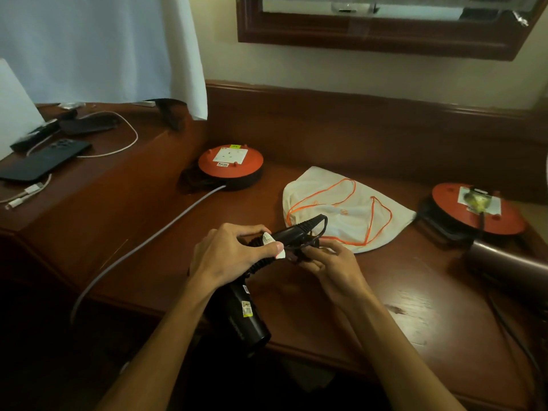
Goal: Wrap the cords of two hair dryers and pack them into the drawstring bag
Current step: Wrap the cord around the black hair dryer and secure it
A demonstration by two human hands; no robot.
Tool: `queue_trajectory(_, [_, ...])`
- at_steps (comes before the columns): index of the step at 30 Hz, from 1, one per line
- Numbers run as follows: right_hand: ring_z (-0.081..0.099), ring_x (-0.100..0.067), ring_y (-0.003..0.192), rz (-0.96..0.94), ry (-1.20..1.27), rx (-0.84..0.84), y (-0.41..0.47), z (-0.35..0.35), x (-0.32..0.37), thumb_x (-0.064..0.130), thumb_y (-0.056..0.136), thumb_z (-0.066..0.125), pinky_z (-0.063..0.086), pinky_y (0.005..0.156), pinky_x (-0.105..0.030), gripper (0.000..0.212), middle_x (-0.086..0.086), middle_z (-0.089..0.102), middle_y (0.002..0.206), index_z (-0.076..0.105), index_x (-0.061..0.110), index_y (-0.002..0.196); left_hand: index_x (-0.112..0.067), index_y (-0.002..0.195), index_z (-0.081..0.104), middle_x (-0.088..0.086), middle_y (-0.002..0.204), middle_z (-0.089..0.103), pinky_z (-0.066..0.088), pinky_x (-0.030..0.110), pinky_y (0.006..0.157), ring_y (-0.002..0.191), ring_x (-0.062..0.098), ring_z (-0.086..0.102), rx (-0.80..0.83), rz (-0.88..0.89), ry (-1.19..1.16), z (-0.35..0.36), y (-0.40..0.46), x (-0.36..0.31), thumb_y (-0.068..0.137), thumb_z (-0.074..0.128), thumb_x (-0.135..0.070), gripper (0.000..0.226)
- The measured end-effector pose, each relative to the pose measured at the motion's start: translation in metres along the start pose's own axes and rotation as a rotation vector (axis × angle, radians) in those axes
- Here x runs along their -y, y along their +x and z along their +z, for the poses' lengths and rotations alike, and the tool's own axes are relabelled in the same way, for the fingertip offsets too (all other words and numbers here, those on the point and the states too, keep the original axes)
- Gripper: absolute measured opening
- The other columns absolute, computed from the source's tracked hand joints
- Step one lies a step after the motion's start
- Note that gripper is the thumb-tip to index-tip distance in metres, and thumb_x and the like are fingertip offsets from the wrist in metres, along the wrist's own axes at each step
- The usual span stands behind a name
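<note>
A black hair dryer (241, 317) hangs over the desk's front edge, barrel pointing down toward me. My left hand (228, 253) grips its handle, where the black cord (299, 232) is coiled and a white tag shows. My right hand (329, 262) pinches the cord's loose end against the handle. Just behind lies the white drawstring bag (350, 212), flat on the desk, with orange strings on top. A second, brown hair dryer (504, 262) rests at the right edge, partly cut off.
Two orange cable reels stand on the wooden desk (385, 292): one at the back (230, 161) with a grey cable running toward me, one at the right (477, 209). A phone (44, 160), white cables and dark items lie on the left ledge.
</note>
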State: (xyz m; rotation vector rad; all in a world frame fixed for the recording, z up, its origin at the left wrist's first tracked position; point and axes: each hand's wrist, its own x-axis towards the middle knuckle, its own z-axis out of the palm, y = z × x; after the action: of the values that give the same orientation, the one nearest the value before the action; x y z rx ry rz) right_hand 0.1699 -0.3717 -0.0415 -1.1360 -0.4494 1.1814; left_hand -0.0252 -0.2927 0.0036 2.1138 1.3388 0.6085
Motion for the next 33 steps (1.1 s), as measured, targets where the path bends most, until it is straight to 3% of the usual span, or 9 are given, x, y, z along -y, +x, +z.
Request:
queue_trajectory(3, [0.075,-0.035,0.093,-0.098,-0.108,-0.031,-0.006,-0.003,0.004,-0.008,0.088,0.067,0.062,0.082,-0.041,0.029,-0.026,0.071,0.108,0.056,-0.003,0.115,-0.069,0.087,0.063,-0.025,0.083,0.072,0.051,0.031,0.071,0.085,0.005,0.066,-0.016,0.01,0.019,0.002,0.0,0.001,0.064,0.064,-0.087,0.029])
queue_trajectory(7, [0.076,-0.022,0.092,-0.205,-0.306,-0.047,-0.007,-0.005,0.015,-0.006,0.087,0.07,0.062,0.076,-0.03,0.03,-0.017,0.072,0.109,0.058,-0.002,0.115,-0.066,0.095,0.066,-0.025,0.075,0.069,0.043,0.027,0.06,0.078,0.003,0.064,-0.052,0.015,0.034,0.004,-0.001,0.0,0.065,0.062,-0.088,0.038])
queue_trajectory(10, [0.075,-0.026,0.096,-0.239,-0.355,-0.03,-0.005,-0.01,0.022,-0.004,0.087,0.071,0.062,0.085,-0.039,0.028,-0.016,0.071,0.109,0.059,0.0,0.112,-0.062,0.096,0.067,-0.022,0.075,0.069,0.043,0.027,0.059,0.077,0.005,0.064,-0.069,0.016,0.061,0.007,-0.002,0.0,0.065,0.057,-0.091,0.044])
queue_trajectory(12, [0.074,-0.034,0.1,-0.209,-0.249,0.014,-0.005,-0.013,0.025,-0.007,0.086,0.07,0.06,0.089,-0.045,0.028,-0.023,0.069,0.114,0.058,-0.001,0.111,-0.063,0.095,0.066,-0.018,0.076,0.07,0.045,0.029,0.061,0.078,0.009,0.066,-0.079,0.002,0.065,0.008,-0.001,0.001,0.064,0.055,-0.094,0.046])
queue_trajectory(17, [0.07,-0.043,0.106,-0.164,0.048,0.157,-0.01,-0.012,0.03,-0.015,0.085,0.063,0.06,0.087,-0.04,0.031,-0.03,0.068,0.119,0.053,0.002,0.109,-0.059,0.095,0.069,-0.018,0.074,0.069,0.044,0.029,0.062,0.079,0.008,0.066,-0.062,-0.001,0.051,0.007,0.002,-0.002,0.068,0.056,-0.091,0.045])
queue_trajectory(23, [0.058,-0.044,0.126,-0.115,0.281,0.299,-0.004,-0.008,0.02,-0.014,0.086,0.057,0.052,0.103,-0.044,0.052,-0.033,0.055,0.137,0.046,-0.009,0.136,-0.056,0.098,0.07,-0.017,0.071,0.067,0.042,0.029,0.062,0.082,0.008,0.066,-0.057,0.013,0.023,0.009,0.005,-0.002,0.068,0.056,-0.091,0.047])
queue_trajectory(26, [0.057,-0.04,0.129,-0.109,0.33,0.357,-0.001,-0.004,0.017,-0.009,0.088,0.056,0.05,0.106,-0.041,0.053,-0.029,0.056,0.139,0.045,-0.009,0.14,-0.057,0.1,0.069,-0.016,0.074,0.068,0.041,0.029,0.063,0.085,0.01,0.066,-0.077,0.013,0.019,0.01,0.005,0.001,0.068,0.054,-0.092,0.05])
queue_trajectory(29, [0.065,-0.032,0.119,-0.214,-0.04,0.27,0.0,-0.008,0.024,0.0,0.093,0.063,0.055,0.099,-0.04,0.036,-0.02,0.068,0.127,0.057,-0.002,0.129,-0.058,0.1,0.067,-0.016,0.073,0.07,0.042,0.029,0.061,0.083,0.01,0.067,-0.075,0.031,0.033,0.011,0.007,0.003,0.069,0.049,-0.094,0.05])
queue_trajectory(33, [0.069,-0.013,0.099,-0.443,-0.571,0.122,0.008,-0.019,0.035,0.009,0.094,0.067,0.058,0.072,-0.025,0.024,-0.005,0.073,0.109,0.068,0.016,0.117,-0.058,0.103,0.067,-0.016,0.072,0.068,0.041,0.028,0.062,0.08,0.008,0.065,-0.024,0.046,0.1,0.01,0.009,0.001,0.075,0.047,-0.091,0.048])
